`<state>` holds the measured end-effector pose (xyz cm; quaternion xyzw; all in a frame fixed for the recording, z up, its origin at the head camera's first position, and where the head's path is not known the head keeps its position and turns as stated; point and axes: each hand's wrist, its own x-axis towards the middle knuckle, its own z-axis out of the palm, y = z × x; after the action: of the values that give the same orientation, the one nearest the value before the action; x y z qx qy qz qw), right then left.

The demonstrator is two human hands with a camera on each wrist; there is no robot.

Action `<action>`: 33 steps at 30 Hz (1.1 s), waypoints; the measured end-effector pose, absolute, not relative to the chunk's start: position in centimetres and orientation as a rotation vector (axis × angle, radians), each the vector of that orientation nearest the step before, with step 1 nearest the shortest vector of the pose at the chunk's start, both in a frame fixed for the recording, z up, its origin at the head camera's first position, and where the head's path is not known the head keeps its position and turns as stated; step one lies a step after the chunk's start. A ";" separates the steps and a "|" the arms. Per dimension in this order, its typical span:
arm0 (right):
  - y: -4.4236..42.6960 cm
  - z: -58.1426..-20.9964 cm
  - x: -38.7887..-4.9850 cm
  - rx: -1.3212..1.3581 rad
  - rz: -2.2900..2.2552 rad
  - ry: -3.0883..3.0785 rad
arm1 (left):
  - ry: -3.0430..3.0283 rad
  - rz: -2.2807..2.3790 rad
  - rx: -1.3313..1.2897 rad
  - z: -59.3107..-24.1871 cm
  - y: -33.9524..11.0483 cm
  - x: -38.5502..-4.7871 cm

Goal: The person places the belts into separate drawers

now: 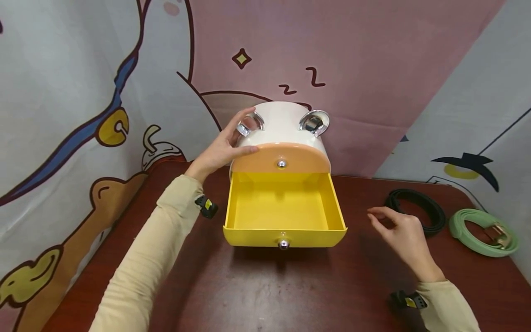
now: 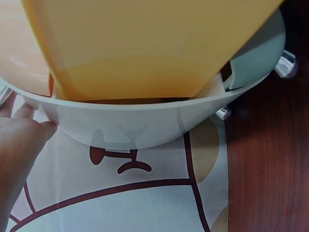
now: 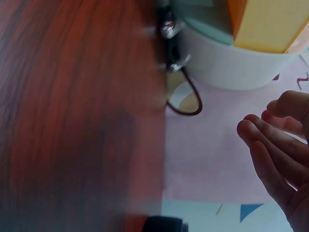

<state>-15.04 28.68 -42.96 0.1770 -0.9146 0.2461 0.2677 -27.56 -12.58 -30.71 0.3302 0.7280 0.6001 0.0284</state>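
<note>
While the left hand [image 1: 220,148] grips the box [image 1: 282,121] beside one ear [image 1: 260,121], thumb and fingers apart, the right hand [image 1: 404,233] pinches nothing, fingers loosely bent | box: by tabletop's [image 1: 265,295] back edge | done: drawer [image 1: 253,237] out, bare | remaining, seemingly: closing it; black belt [image 1: 436,215], green belt [image 1: 477,246] lie toward right edge

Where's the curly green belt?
In the head view, the green belt lies coiled on the right side of the table, just right of the black belt.
</note>
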 end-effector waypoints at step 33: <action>36.5 -46.3 -15.8 -0.005 0.654 -2.519 | 2.201 1.869 0.979 -30.8 -12.5 -27.7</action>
<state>-15.79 36.53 -46.35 -0.0020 -0.9330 0.2424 0.2661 -27.66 -12.48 -30.77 0.3208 0.7210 0.6125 0.0463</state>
